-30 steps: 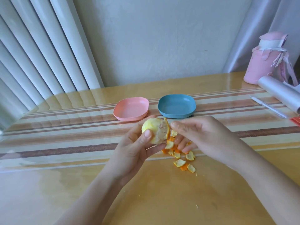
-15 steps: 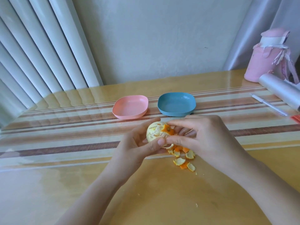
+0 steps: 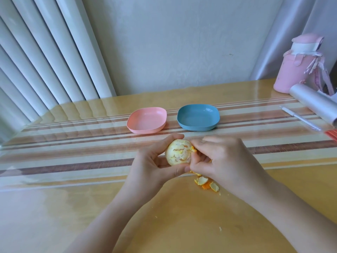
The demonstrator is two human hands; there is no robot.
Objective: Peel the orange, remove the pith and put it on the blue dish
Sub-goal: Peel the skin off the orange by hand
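Between both hands the orange (image 3: pixel 177 152) sits nearly bare, pale pith showing. The left hand (image 3: pixel 153 161) curls round it, thumb on its near side; the right hand (image 3: pixel 218 157) pinches a peel remnant at its right edge. Small nail-lifts while the left turns the fruit should spare the flesh. Beyond the grip stands the blue dish (image 3: pixel 197 116).

Other things on my table
A pink dish (image 3: pixel 147 119) lies far on the striped table (image 3: pixel 73 161), left of centre. At the far right a pink bottle (image 3: pixel 299 70) stands, with a clear roll (image 3: pixel 313 104) just before it and a white pen (image 3: pixel 299 118) beside that. White blinds (image 3: pixel 45 61) hang at the far left.
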